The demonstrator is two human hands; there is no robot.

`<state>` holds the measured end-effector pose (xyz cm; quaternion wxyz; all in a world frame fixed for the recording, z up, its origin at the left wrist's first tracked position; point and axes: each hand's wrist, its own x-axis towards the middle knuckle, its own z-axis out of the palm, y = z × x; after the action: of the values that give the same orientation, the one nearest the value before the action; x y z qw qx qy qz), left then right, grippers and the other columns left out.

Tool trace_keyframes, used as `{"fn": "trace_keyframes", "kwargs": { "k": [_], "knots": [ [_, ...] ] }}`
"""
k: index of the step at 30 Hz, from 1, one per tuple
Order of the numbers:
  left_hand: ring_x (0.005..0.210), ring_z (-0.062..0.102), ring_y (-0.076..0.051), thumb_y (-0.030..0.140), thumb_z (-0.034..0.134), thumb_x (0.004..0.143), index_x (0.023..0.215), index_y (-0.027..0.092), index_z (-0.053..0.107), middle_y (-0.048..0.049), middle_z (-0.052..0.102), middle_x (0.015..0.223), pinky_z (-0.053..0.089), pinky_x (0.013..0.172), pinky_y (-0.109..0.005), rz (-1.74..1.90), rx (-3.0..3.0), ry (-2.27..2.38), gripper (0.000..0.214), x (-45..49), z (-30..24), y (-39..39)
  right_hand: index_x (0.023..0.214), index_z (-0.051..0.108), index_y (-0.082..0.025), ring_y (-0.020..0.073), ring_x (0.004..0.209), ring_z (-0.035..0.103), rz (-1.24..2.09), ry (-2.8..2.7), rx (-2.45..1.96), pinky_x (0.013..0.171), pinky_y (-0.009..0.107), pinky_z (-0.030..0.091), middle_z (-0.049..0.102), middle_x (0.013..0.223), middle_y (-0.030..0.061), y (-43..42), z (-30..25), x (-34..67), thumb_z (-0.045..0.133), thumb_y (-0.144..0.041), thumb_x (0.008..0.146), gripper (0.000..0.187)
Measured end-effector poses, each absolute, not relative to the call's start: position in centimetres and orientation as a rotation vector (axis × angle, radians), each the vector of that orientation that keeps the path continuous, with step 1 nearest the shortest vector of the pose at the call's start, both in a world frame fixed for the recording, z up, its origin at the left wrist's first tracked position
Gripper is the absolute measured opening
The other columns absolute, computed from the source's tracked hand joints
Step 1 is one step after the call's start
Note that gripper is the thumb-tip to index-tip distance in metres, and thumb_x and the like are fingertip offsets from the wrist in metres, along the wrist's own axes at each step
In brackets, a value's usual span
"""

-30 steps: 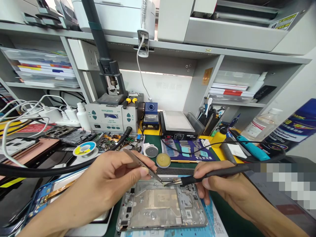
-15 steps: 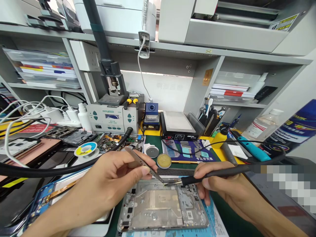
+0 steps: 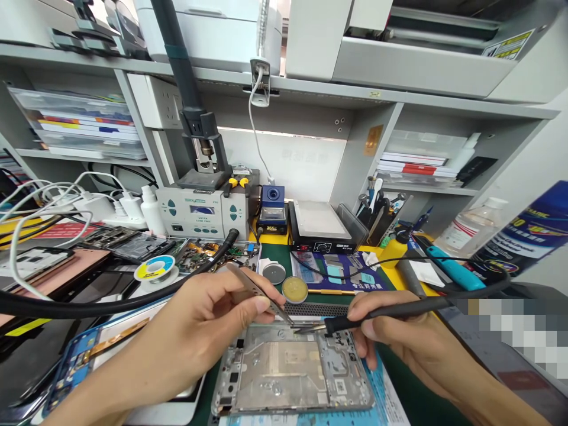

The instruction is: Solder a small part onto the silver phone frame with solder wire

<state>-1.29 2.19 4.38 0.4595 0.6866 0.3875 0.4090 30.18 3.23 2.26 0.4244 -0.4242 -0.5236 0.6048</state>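
Tweezers (image 3: pixel 261 290) are pinched between the thumb and fingers of my left hand (image 3: pixel 217 319), their tips pointing down and right. My right hand (image 3: pixel 394 331) grips a soldering iron (image 3: pixel 390 310) like a pen, its metal tip aimed left. Both tips come close together over the upper edge of a phone's metal frame (image 3: pixel 284 378); whether they touch it I cannot tell. The frame lies face up, its back edge partly behind the tools. Under it is a blue and white sheet (image 3: pixel 377 390).
Behind the frame stand an open tin of amber paste (image 3: pixel 295 290) and a solder spool (image 3: pixel 155 269). A thick black hose (image 3: pixel 110 307) crosses the left side over phone parts. Farther back are a hot-air station (image 3: pixel 202 210) and a heating plate (image 3: pixel 322 219). The iron's cable (image 3: pixel 492 287) loops right.
Almost nothing differs. The tweezers and the iron's tip have shifted very slightly at the frame's upper edge; both hands keep their grips.
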Motion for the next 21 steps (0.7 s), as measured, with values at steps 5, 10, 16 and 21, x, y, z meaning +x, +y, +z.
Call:
{"fn": "trace_keyframes", "kwargs": {
  "k": [5, 10, 16, 21],
  "knots": [
    [0.1, 0.084, -0.017, 0.03, 0.068, 0.108, 0.107, 0.028, 0.086, 0.0, 0.086, 0.112, 0.069, 0.09, -0.021, 1.044, 1.683, 0.954, 0.019, -1.12, 4.32, 2.21, 0.084, 0.092, -0.023, 0.0215, 0.058, 0.075, 1.522, -1.306, -1.01, 0.05, 0.028, 0.062, 0.08, 0.07, 0.006, 3.33, 1.78, 30.38, 0.083, -0.019, 0.079, 0.012],
    [0.101, 0.084, -0.017, 0.03, 0.067, 0.109, 0.106, 0.03, 0.087, 0.0004, 0.086, 0.112, 0.069, 0.09, -0.02, 1.027, 1.682, 0.951, 0.02, -1.11, 4.34, 2.2, 0.086, 0.093, -0.023, 0.0217, 0.059, 0.076, 1.521, -1.317, -1.008, 0.051, 0.028, 0.063, 0.08, 0.072, 0.0065, 3.26, 1.83, 30.38, 0.084, -0.018, 0.08, 0.012],
    [0.099, 0.084, -0.018, 0.031, 0.067, 0.109, 0.106, 0.029, 0.086, 0.0003, 0.086, 0.11, 0.069, 0.089, -0.021, 1.03, 1.695, 0.964, 0.019, -1.12, 4.46, 2.2, 0.086, 0.093, -0.022, 0.0221, 0.06, 0.075, 1.505, -1.294, -1.022, 0.05, 0.028, 0.063, 0.08, 0.071, 0.0067, 3.2, 1.98, 30.24, 0.085, -0.02, 0.079, 0.01],
    [0.098, 0.083, -0.015, 0.029, 0.068, 0.108, 0.106, 0.03, 0.087, 0.0016, 0.086, 0.109, 0.066, 0.087, -0.016, 1.042, 1.742, 0.984, 0.019, -1.03, 4.65, 2.31, 0.088, 0.093, -0.024, 0.0211, 0.058, 0.075, 1.519, -1.347, -0.987, 0.051, 0.028, 0.063, 0.081, 0.071, 0.0057, 3.24, 1.78, 30.42, 0.083, -0.019, 0.082, 0.013]
  ]
}}
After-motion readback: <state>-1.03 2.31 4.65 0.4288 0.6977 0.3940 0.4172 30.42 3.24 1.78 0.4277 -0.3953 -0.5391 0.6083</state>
